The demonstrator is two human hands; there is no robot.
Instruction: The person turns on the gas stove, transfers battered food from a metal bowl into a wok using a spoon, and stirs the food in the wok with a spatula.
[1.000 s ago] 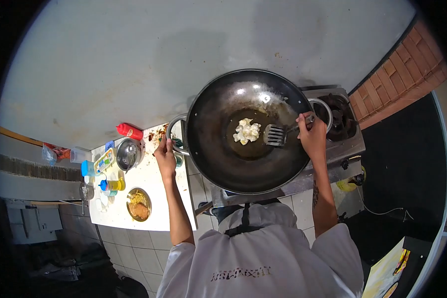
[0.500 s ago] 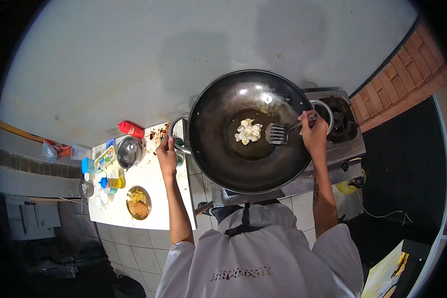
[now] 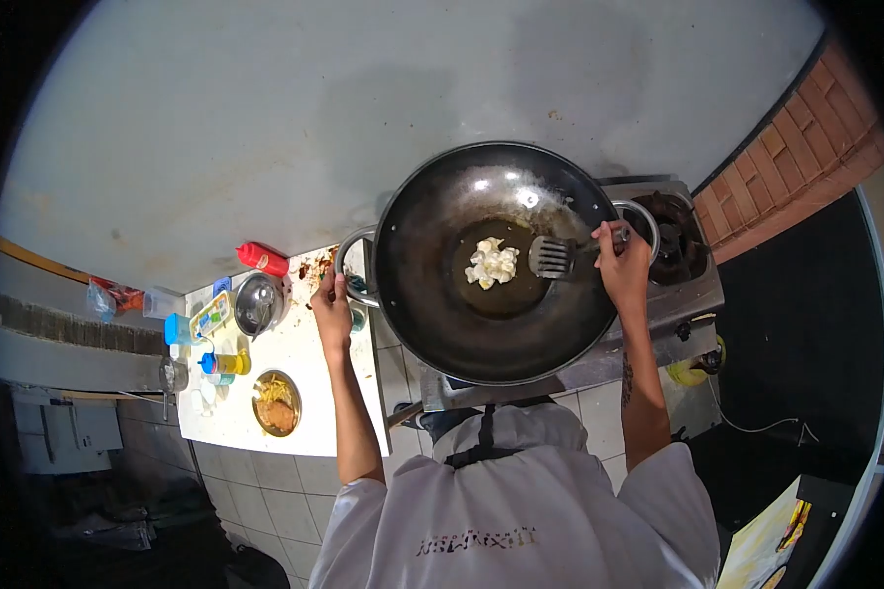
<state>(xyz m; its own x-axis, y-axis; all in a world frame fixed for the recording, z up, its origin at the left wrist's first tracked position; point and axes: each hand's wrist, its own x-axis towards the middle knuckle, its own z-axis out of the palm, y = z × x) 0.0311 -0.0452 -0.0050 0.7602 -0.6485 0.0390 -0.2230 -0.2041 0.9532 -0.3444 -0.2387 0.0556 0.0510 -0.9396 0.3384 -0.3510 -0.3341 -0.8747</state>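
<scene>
Left fingers point(image 3: 323, 287) wrap the wok handle point(image 3: 343, 251) — right fingers point(image 3: 603, 238) are closed on a spatula point(image 3: 554, 258) beside white chunks point(image 3: 492, 264).

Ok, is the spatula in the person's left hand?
No, the right hand holds the spatula, its slotted head over the inside of the wok.

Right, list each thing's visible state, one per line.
Wok: uncovered, white food inside
White food: clumped near the wok's middle
Spatula: held, head inside wok
Right hand: gripping the spatula
Left hand: gripping the wok's left handle
Plate: food-laden
Right burner: uncovered, no visible flame
</scene>
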